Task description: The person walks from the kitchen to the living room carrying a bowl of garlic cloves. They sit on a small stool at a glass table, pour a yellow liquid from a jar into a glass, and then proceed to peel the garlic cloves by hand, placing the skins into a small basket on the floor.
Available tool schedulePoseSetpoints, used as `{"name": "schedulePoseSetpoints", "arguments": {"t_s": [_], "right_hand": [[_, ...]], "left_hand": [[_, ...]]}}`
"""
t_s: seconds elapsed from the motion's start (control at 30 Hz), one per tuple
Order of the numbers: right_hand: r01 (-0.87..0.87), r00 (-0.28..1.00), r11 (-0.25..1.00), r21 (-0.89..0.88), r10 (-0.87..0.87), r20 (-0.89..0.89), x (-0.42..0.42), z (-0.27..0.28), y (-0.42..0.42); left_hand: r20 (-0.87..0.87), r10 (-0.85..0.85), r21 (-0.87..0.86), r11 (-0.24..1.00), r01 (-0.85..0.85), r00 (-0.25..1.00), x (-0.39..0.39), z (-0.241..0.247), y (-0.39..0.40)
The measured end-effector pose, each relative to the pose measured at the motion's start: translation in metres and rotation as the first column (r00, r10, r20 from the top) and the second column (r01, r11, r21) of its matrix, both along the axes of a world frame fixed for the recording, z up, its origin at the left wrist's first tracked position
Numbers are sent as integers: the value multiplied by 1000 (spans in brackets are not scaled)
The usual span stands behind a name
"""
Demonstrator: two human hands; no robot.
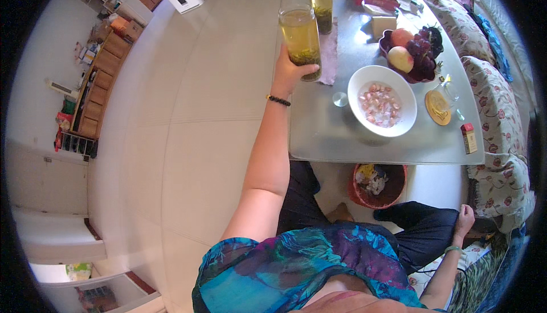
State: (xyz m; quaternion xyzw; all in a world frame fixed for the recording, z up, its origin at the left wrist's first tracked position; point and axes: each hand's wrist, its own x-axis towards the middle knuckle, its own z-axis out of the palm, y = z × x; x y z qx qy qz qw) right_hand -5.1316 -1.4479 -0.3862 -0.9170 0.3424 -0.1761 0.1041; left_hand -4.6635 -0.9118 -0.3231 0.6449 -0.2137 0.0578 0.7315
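Observation:
My left hand [289,70], a dark bead bracelet at its wrist, is wrapped around a tall glass of tea [300,35] with leaves at its bottom, at the table's left edge. Just behind it stands a second glass of tea [322,7]. My right hand [466,219] rests by my right knee with its fingers curled; whether it holds anything does not show. A white bowl [354,99] of pinkish pieces in liquid sits on the glass-topped table [324,142]. Behind the bowl is a dark red fruit dish [386,41] with peaches and grapes.
A small clear disc [340,99], a round yellow coaster [437,107] and a small red-and-gold box [469,138] lie on the table. A pink cloth [329,58] runs beside the glasses. Below the table's near edge stands a red waste bin [357,191]. A flowered sofa [498,112] borders the right side.

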Motion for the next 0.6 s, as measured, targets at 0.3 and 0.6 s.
{"name": "schedulePoseSetpoints", "arguments": {"t_s": [0.3,0.6], "right_hand": [[4,998,999,35,-6,55,-8,-4,-1],[-77,984,996,-46,83,156,24,35,38]], "left_hand": [[6,-133,-3,991,134,991,-22,17,-33],[-18,-209,30,977,210,978,-22,19,-38]]}}
